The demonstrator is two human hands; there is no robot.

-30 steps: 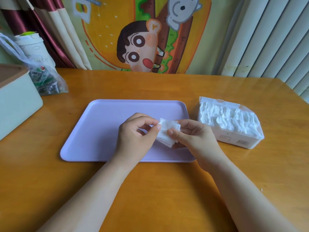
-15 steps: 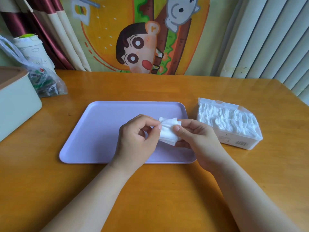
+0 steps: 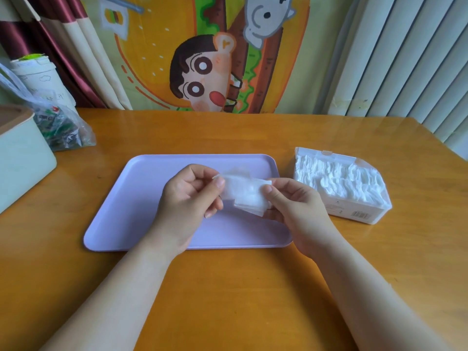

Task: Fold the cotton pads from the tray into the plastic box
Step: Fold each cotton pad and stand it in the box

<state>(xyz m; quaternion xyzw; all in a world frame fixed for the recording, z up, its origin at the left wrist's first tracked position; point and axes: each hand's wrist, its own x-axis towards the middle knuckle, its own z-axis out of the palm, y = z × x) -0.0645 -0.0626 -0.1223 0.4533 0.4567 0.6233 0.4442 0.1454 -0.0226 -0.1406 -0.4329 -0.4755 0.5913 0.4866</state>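
Left hand (image 3: 188, 198): you are pinching the left edge of the pad (image 3: 247, 193), thumb and fingers (image 3: 219, 183) closed on it.
Right hand (image 3: 296, 209): you are gripping the pad's right edge, thumb on top and the other fingers under it, clamped on the cotton.
Pad: you are holding it in the air between both hands, above the right half of the tray (image 3: 141, 198); its layers are looking partly overlapped, though the blur is hiding the exact fold.
Tray: it is lying flat on the bench (image 3: 228, 287), lilac, with no other pads showing on it.
Box (image 3: 339, 184): it is sitting on the bench just right of the tray, open at the top and packed with white pads standing on edge.
Far left: a pale bin (image 3: 22, 158) and a plastic bag (image 3: 63, 127) are standing well apart from the tray.
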